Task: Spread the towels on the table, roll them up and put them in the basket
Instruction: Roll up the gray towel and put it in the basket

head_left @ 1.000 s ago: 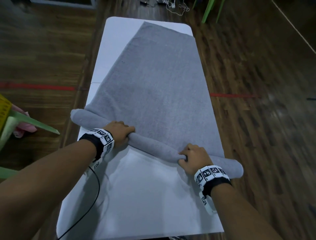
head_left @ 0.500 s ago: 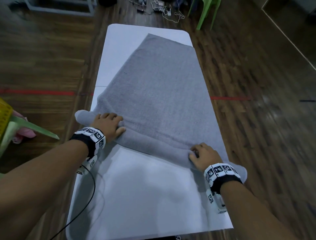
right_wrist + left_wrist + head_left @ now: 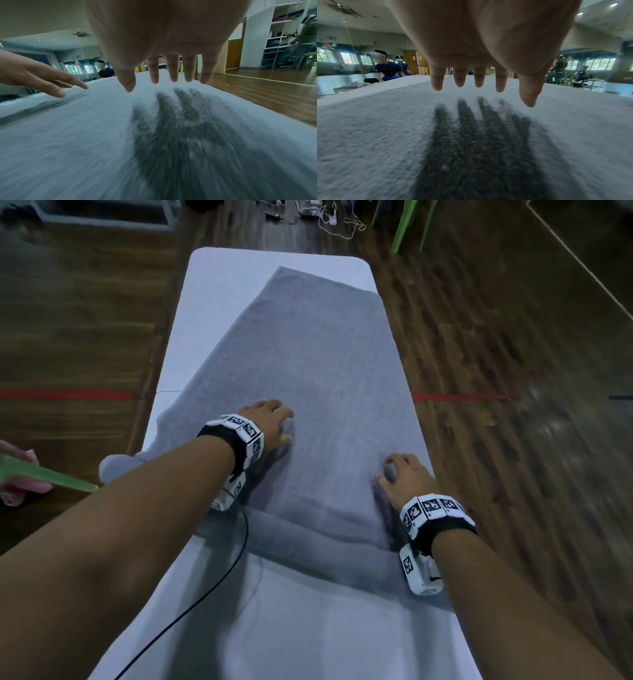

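Released grip on both: left hand (image 3: 270, 422) and right hand (image 3: 404, 474) hover flat-fingered over grey towel (image 3: 308, 364), likely smoothing it before rolling across desk (image 3: 219, 278).

Big studio-type hall w/ wood floor (image 3: 513, 344), mirror wall (image 3: 274, 65), shelving (image 3: 283, 40), other headset-wearing people (image 3: 385, 65) at tables.

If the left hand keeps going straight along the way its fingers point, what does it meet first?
Only more flat grey towel. The left hand points toward the table's far end, open just above the cloth; nothing else stands in that line as far as the views show.
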